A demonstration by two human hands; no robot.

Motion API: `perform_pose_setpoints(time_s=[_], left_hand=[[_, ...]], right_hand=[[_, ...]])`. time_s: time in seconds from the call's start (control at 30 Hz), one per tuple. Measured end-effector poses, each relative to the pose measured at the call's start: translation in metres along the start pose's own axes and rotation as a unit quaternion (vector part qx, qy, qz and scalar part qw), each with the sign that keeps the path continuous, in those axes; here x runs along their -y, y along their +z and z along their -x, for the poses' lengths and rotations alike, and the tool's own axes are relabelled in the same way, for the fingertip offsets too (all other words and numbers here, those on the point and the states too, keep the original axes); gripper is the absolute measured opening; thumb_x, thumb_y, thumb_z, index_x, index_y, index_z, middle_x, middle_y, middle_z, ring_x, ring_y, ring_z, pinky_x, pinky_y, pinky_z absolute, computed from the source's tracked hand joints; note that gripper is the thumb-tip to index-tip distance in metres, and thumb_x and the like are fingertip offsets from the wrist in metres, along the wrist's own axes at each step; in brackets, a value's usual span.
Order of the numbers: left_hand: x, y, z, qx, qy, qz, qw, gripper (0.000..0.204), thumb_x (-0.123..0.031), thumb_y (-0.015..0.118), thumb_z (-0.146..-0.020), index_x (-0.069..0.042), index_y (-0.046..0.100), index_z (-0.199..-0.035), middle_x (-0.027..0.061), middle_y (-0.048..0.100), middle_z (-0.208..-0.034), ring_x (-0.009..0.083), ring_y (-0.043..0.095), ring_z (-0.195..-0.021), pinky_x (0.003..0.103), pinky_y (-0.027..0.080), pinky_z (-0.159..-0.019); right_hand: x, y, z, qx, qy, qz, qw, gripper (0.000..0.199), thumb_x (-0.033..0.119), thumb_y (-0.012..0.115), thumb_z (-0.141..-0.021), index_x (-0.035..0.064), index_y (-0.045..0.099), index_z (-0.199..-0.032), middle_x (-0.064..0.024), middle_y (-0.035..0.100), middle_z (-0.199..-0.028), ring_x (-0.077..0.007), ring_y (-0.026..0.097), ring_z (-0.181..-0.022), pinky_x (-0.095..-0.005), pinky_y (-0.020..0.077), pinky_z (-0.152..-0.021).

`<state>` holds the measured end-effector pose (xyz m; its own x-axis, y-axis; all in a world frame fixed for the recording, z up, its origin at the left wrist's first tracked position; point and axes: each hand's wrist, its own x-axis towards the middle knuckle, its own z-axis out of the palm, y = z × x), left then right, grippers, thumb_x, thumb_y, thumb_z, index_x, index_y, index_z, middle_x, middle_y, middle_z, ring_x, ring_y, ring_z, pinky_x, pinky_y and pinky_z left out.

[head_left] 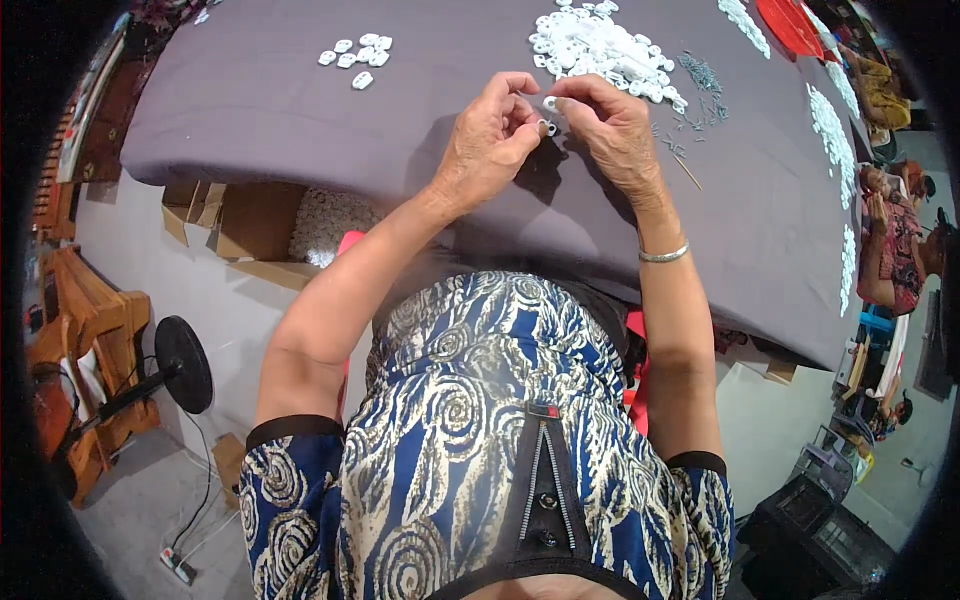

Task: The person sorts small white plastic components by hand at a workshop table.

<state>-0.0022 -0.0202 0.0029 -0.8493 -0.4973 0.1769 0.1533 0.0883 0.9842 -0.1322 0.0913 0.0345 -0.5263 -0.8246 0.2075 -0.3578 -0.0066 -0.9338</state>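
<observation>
Above the near edge of the cloth-covered table, my left hand (490,138) is closed in a pinch on a small white plastic piece (547,128) with a dark hole. Close beside it, my right hand (615,130) pinches another small white plastic piece (550,103) between thumb and forefinger. The two pieces are nearly touching; fingers hide parts of both. Just beyond my hands lies a heap of white plastic pieces (600,50). To its right are scattered thin grey pins or screws (705,80), too small to tell apart. A thin wooden stick (688,172) lies beside my right wrist.
Several white pieces (362,80) form a loose group at the far left. Further rows of white pieces (832,130) and a red tray (788,28) lie along the right side. Below the table's left edge stands an open cardboard box (262,222) holding white pieces. People sit at right.
</observation>
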Motion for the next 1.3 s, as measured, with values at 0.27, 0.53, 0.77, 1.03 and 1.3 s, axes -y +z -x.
perform_pose_setpoints(time_s=[0.27,0.53,0.77,1.03,1.3], left_hand=[[-0.002,0.000,0.001,0.001,-0.012,0.015,1.000,0.036,0.004,0.058,-0.087,-0.002,0.044,-0.119,-0.0010,0.052,-0.083,0.0048,0.049,-0.076,0.019,0.041,-0.066],[0.000,0.000,0.000,0.008,-0.009,0.026,1.000,0.035,0.004,0.057,-0.087,-0.001,0.044,-0.120,-0.0006,0.053,-0.084,0.0049,0.050,-0.076,0.019,0.041,-0.066],[0.003,0.000,-0.001,-0.003,0.002,0.021,1.000,0.034,0.003,0.057,-0.088,-0.002,0.044,-0.119,-0.0001,0.053,-0.084,0.0052,0.050,-0.078,0.019,0.042,-0.068],[-0.003,0.002,0.000,-0.031,-0.008,-0.026,0.999,0.033,0.000,0.058,-0.089,-0.002,0.044,-0.118,-0.0002,0.054,-0.082,0.0043,0.050,-0.071,0.019,0.042,-0.060],[-0.002,-0.002,0.003,-0.038,-0.017,0.000,0.999,0.033,-0.001,0.060,-0.087,-0.003,0.045,-0.116,0.0000,0.057,-0.078,0.0043,0.051,-0.066,0.019,0.042,-0.056]], right_hand=[[0.001,-0.001,0.000,-0.003,-0.023,0.027,0.999,0.012,0.006,0.060,-0.086,-0.0003,0.066,-0.095,0.0001,0.063,-0.080,-0.0055,0.056,-0.071,-0.0210,0.0467,-0.063],[-0.002,0.000,0.000,0.001,-0.031,0.018,0.999,0.012,0.004,0.061,-0.086,-0.0006,0.066,-0.095,-0.0004,0.064,-0.080,-0.0056,0.057,-0.072,-0.0211,0.0481,-0.065],[-0.004,0.001,0.001,0.029,0.000,0.001,1.000,0.012,0.008,0.061,-0.086,0.0000,0.066,-0.094,-0.0003,0.065,-0.078,-0.0063,0.057,-0.072,-0.0223,0.0482,-0.066],[-0.009,-0.002,-0.001,0.061,0.011,-0.003,0.998,0.012,0.009,0.062,-0.086,0.0004,0.066,-0.093,-0.0008,0.065,-0.077,-0.0063,0.057,-0.071,-0.0220,0.0476,-0.064],[-0.013,0.006,0.006,0.047,-0.014,-0.008,0.999,0.014,0.010,0.067,-0.083,0.0011,0.066,-0.094,0.0013,0.062,-0.075,-0.0034,0.053,-0.067,-0.0198,0.0448,-0.059]])
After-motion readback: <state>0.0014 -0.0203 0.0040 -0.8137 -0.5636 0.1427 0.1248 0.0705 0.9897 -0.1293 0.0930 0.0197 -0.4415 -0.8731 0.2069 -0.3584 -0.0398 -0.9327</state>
